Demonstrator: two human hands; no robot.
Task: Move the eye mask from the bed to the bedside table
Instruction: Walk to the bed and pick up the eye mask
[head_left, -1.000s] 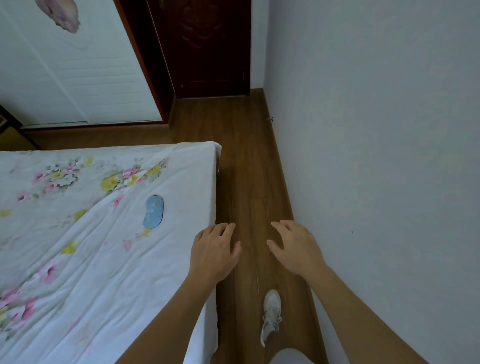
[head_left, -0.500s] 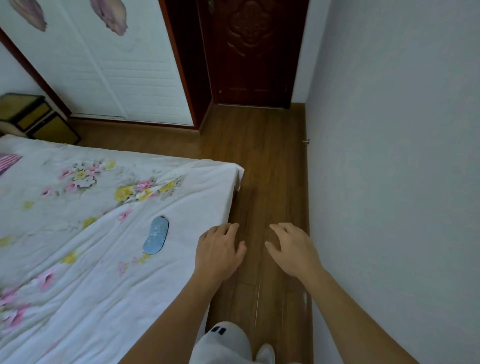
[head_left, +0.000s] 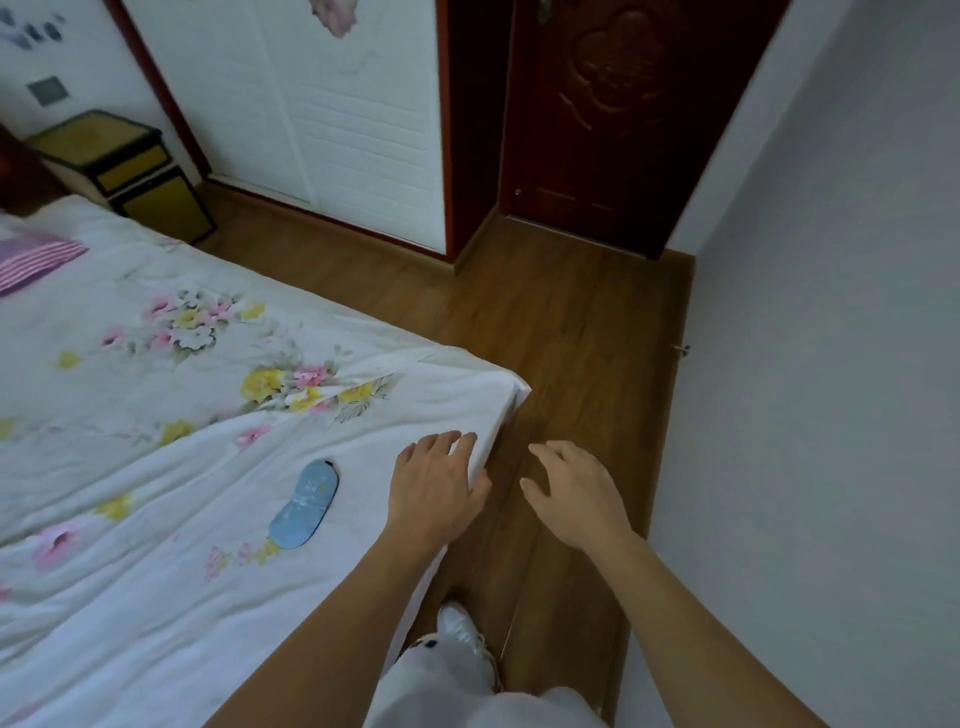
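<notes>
Blue eye mask (head_left: 305, 505) lying flat on the bed (head_left: 156, 415), pretty close to the near edge, on the white floral sheet. Left hand (head_left: 435, 491) just beside it to the right, palm down over the bed edge, fingers (head_left: 457, 447) loosely spread, holding nothing. Right hand (head_left: 574, 499) out over the wooden floor (head_left: 571, 338), also spread and empty. Yellow bedside table (head_left: 124, 171) way off at the far corner, well apart from the mask. White shoe (head_left: 460, 631) down below.

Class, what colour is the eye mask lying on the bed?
Light blue with a dark edge; the eye mask shows best in the head view.
</notes>
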